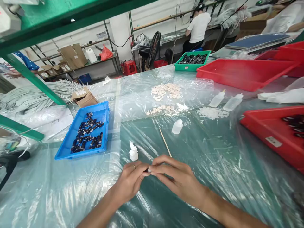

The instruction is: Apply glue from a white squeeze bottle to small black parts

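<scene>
Near the front middle of the table, my left hand (131,179) pinches a small dark piece (146,170), mostly hidden by the fingers. My right hand (174,177) meets it from the right, its fingertips closed on a small whitish bit (149,170) against the dark piece. A crumpled white tissue (133,152) lies just beyond my left hand. Beyond my right hand are a thin wooden stick (165,143) and a small translucent bottle (177,126). To the left, a blue tray (106,126) holds many small black pieces (89,129).
Pale small pieces (166,90) lie farther back on the plastic-covered table (90,183). Two squeeze bottles (217,99) lie at the right, near red trays (261,126) and a green tray (192,67). A green metal frame (35,82) crosses the left side. A person (198,27) sits far behind.
</scene>
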Demonstrator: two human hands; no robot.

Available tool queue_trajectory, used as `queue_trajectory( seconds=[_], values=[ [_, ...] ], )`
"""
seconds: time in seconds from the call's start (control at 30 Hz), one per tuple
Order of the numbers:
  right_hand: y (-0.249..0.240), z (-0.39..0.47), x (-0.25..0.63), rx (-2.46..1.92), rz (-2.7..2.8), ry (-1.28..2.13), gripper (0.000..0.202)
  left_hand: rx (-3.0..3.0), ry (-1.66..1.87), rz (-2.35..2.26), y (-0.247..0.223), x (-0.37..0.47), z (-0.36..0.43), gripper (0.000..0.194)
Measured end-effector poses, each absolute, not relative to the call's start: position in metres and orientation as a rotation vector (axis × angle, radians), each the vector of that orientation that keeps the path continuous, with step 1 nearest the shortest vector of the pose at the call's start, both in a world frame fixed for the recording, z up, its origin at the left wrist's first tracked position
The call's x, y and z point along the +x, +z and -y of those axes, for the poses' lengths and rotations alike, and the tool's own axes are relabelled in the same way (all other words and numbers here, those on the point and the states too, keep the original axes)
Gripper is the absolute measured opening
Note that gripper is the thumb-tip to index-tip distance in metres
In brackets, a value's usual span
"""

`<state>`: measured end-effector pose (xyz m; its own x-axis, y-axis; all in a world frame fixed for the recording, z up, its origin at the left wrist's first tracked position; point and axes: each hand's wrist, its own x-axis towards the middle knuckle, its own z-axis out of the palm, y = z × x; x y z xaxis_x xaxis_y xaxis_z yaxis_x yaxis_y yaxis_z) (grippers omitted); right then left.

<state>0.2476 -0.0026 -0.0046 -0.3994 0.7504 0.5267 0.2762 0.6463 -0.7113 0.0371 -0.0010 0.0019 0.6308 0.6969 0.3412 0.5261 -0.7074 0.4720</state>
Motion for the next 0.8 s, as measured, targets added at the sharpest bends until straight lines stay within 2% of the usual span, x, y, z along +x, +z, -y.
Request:
queue_trajectory(
  seconds=[0.13, 0.3, 0.6, 0.7, 0.8],
  values=[
    [0.015, 0.005, 0.249, -0.913, 1.977, 0.744, 0.025, 2.416, 0.694, -0.957, -0.005, 0.037, -0.001, 0.015],
    [0.038, 0.012, 0.248, -1.041, 1.873, 0.908, 0.02, 2.194, 0.883, -0.959, -0.002, 0.053, 0.002, 0.024],
    [0.012, 0.024, 0.238, -0.829, 1.679, 1.152, 0.035, 1.971, 1.198, -1.143, -0.006, 0.069, 0.02, 0.04],
    [0.023, 0.018, 0.243, -0.771, 1.764, 1.12, 0.036, 1.925, 1.177, -1.164, -0.006, 0.067, 0.019, 0.035],
    [0.035, -0.004, 0.268, -0.771, 1.968, 0.902, 0.027, 1.773, 1.09, -1.115, -0.007, 0.061, 0.016, 0.031]
  ],
)
